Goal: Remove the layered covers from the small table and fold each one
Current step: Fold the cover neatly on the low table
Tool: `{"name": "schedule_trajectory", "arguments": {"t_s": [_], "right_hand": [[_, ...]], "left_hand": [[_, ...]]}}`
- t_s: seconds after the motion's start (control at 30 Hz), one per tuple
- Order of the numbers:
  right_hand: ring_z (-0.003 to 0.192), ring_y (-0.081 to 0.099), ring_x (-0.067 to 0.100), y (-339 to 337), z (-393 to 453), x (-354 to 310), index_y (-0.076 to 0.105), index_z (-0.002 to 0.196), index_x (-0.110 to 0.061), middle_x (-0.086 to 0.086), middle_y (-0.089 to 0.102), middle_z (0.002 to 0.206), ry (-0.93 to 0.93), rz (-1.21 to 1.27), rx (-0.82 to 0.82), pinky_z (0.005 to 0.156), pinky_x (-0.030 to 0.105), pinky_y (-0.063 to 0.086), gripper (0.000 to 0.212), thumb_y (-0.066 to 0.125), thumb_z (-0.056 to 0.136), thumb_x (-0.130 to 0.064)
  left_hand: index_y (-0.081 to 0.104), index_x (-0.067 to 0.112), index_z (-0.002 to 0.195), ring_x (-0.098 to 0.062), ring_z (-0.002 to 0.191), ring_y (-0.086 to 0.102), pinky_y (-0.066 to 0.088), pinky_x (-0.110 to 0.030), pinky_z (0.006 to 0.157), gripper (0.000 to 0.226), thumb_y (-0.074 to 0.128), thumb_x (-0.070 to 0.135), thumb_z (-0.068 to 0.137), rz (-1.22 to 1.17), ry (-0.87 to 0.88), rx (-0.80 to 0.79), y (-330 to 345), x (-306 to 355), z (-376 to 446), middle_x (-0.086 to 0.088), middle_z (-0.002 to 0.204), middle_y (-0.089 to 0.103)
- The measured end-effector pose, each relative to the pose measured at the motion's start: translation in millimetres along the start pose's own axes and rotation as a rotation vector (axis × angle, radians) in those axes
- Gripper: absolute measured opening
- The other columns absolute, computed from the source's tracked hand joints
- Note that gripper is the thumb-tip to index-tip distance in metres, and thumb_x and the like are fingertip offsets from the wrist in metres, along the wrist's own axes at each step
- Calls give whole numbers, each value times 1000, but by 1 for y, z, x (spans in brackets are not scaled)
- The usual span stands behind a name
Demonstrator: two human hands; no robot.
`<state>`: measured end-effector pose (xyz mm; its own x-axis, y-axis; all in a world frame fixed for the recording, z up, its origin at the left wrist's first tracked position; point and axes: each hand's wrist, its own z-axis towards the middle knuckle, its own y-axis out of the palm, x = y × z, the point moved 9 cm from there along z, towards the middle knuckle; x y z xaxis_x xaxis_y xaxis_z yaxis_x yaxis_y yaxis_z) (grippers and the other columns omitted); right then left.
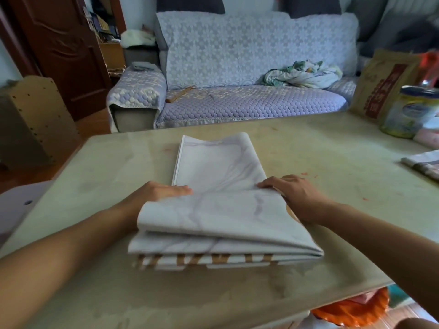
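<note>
Head view: both hands [164, 193] [292, 193] grip the folded cover [213, 217]

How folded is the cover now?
Partly folded: the cover lies in stacked layers near the person, far end flat on the table.

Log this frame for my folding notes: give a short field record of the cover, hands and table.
cover: pale marbled cover, partly folded, near end doubled over
left hand: left hand holds the fold's left edge
right hand: right hand holds the fold's right edge
surface: beige table
nearby: jar, paper bag at far right
</note>
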<state>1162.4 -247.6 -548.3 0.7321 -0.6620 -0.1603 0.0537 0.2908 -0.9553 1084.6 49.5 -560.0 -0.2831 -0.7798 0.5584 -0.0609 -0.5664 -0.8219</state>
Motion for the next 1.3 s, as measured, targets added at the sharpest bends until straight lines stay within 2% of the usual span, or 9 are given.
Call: {"name": "schedule_trajectory", "arguments": {"t_s": [0.13,0.37,0.6,0.67,0.77,0.87,1.03,1.2,1.3], "right_hand": [[93,68,32,-4,-2,-7,55,134,-35,1,71,114,-73,-23,0,74,38,53,54,49,82,-24],[93,68,27,3,2,6,51,135,-41,-1,72,111,-34,-22,-53,71,31,46,51,49,86,-27],[92,67,23,-10,29,22,66,106,-28,-3,72,99,195,288,-96,81,42,52,22,55,88,-24],[92,67,26,-13,50,32,67,107,-11,10,72,105,314,540,-48,85,46,55,17,67,93,-20],[77,63,25,6,67,53,65,102,-6,10,68,91,663,659,-90,63,31,48,31,60,99,-37],[80,61,28,23,74,62,68,109,3,16,66,93,821,613,-57,60,26,40,38,57,100,-32],[125,54,34,21,69,57,45,145,-9,16,57,137,914,558,116,100,32,42,52,58,97,-23],[95,54,28,7,84,40,54,134,0,23,59,133,862,433,-150,84,34,49,38,51,98,-8],[116,56,34,-2,111,32,51,139,-1,21,53,141,799,330,-159,96,38,44,46,37,106,-30]], "left_hand": [[73,37,121,1,119,63,46,-30,111,30,70,46,93,61,77,18,6,13,0,14,130,68],[63,29,137,16,131,44,29,-11,115,48,71,19,90,157,85,65,3,-2,-5,14,144,54],[70,49,81,-12,86,60,47,-18,71,37,65,16,97,-329,-347,244,-21,-24,22,19,79,70],[64,43,99,-10,82,56,42,-17,67,7,63,37,98,-371,-474,346,-26,-23,22,16,92,68],[71,9,107,-26,97,67,51,-32,80,51,64,56,88,-331,-662,469,-30,-30,36,-13,108,73],[68,2,119,-36,110,66,52,-37,87,56,60,49,92,-250,-843,501,-30,-41,45,-21,122,69],[65,6,125,-38,117,63,50,-39,95,56,55,52,94,-92,-939,495,-29,-40,46,-19,129,66],[61,6,129,-37,122,60,48,-39,97,53,55,46,94,-13,-970,431,-29,-36,52,-18,134,63],[62,7,126,-37,118,62,49,-38,93,50,56,44,93,6,-965,395,-27,-40,55,-17,131,64]]}}
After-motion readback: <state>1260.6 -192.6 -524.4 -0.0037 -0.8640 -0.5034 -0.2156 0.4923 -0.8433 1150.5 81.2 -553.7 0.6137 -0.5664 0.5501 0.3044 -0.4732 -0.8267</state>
